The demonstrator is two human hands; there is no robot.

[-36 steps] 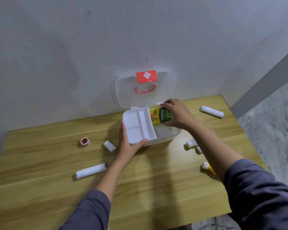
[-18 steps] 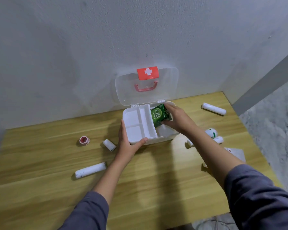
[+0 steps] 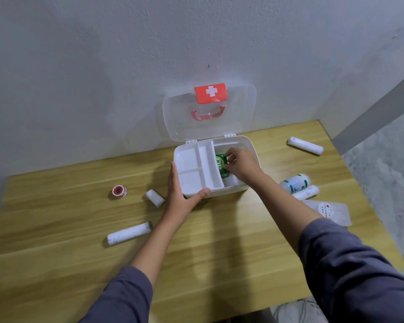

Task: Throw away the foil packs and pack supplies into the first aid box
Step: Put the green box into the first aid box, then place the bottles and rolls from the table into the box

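The white first aid box (image 3: 251, 145) stands open against the wall, its clear lid (image 3: 238, 113) with a red cross label leaning back. A white divided tray (image 3: 196, 169) fills its left half. My left hand (image 3: 182, 192) grips the box's front left corner. My right hand (image 3: 241, 165) reaches into the right half and holds a green box (image 3: 221, 162) down inside, beside the tray. On the table lie white rolls (image 3: 128, 233) (image 3: 155, 197) (image 3: 305, 145), a red tape roll (image 3: 119, 191) and a foil pack (image 3: 329, 210).
The wooden table (image 3: 56, 264) butts against a white wall. A bottle with a green label (image 3: 295, 183) and another white roll (image 3: 307, 192) lie right of the box. The table's right edge drops to a marbled floor (image 3: 387, 173).
My right hand has lowered the green box from the box's rim down into the right half. The left hand has kept its hold on the corner. The camera has tilted slightly.
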